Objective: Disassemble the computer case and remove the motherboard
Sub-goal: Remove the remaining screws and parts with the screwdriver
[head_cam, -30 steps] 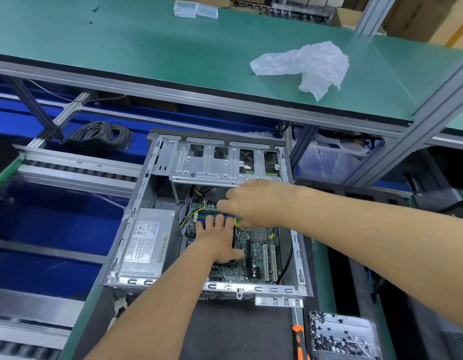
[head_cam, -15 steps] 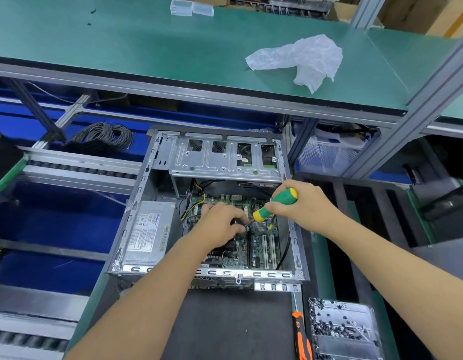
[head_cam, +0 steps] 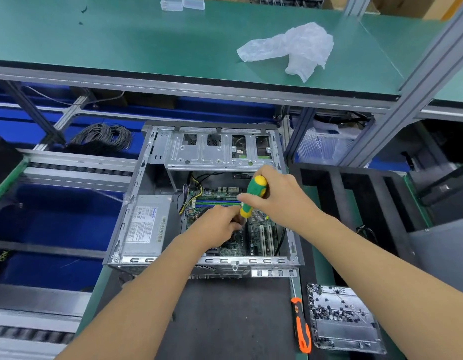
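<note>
An open grey computer case (head_cam: 137, 193) lies on the bench with its side panel off. Inside it the green motherboard (head_cam: 259, 237) shows on the right, and a silver power supply (head_cam: 146, 224) sits on the left. My right hand (head_cam: 279, 201) grips a green and yellow screwdriver (head_cam: 253, 194), held nearly upright with its tip down over the board. My left hand (head_cam: 217, 224) reaches into the case with its fingers curled near the screwdriver's tip; what they hold is hidden.
A metal drive cage (head_cam: 217, 152) spans the case's far end. An orange-handled screwdriver (head_cam: 301, 331) and a clear tray of screws (head_cam: 342, 320) lie at the front right. A crumpled plastic bag (head_cam: 292, 48) rests on the green shelf (head_cam: 121, 37) above. A cable coil (head_cam: 103, 137) lies at left.
My right hand has pulled back from the middle of the board and raised the screwdriver from slanted to nearly upright. My left hand, flat on the board before, has curled its fingers by the tip.
</note>
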Available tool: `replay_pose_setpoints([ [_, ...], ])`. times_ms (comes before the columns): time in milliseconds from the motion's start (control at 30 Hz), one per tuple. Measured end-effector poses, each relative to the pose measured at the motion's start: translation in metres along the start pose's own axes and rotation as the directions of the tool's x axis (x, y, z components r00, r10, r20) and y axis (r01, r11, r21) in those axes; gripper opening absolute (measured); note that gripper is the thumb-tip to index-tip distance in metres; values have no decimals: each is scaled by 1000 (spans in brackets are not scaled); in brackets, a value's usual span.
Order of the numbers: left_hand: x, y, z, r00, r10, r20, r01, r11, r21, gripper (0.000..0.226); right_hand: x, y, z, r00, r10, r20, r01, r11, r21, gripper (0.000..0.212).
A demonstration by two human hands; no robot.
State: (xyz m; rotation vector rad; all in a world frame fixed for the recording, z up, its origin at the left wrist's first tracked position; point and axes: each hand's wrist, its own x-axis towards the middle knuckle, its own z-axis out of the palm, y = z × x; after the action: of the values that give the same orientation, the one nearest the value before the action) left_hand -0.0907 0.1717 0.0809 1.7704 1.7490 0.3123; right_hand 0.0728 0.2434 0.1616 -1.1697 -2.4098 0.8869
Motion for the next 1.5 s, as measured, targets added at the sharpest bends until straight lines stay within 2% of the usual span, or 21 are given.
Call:
replay_pose_setpoints([
  [300, -1, 0, 0, 1000, 21, -12, -21, 1000, 6, 6, 6, -13, 2, 1000, -8, 16, 9, 998, -69, 45],
  [567, -1, -7, 3, 990, 79, -119, -85, 995, -44, 2, 2, -9, 1, 1000, -1, 2, 1, 998, -55, 41],
  [900, 2, -9, 4, 994, 52, -95, -53, 999, -10, 6, 2, -8, 2, 999, 9, 35, -7, 998, -64, 41],
  [1167, 1, -11, 5, 997, 1, -80, -2, 1000, -14, 11, 5, -21, 0, 989, -49, 136, 77, 974, -213, 48],
  [1267, 2, -15, 7, 998, -30, -60, 28, 999, -43, 15, 6, -31, -2, 987, -75, 142, 130, 894, -429, 60],
  [1333, 4, -21, 7, 994, -64, -90, 69, 996, 55, 26, 10, -42, 0, 990, -54, 131, 118, 827, -549, 60],
  [1367, 4, -25, 6, 989, -108, -103, 119, 987, 107, 41, 13, -49, 1, 991, -16, 137, 94, 801, -591, 59],
  [1433, 2, -32, 3, 984, -172, -50, 177, 975, 136, 80, 20, -64, 5, 984, 77, 160, 46, 760, -649, 59],
  [1500, -1, -35, -1, 987, -158, 39, 153, 983, 101, 99, 25, -78, 8, 968, 154, 197, 19, 738, -674, 54],
])
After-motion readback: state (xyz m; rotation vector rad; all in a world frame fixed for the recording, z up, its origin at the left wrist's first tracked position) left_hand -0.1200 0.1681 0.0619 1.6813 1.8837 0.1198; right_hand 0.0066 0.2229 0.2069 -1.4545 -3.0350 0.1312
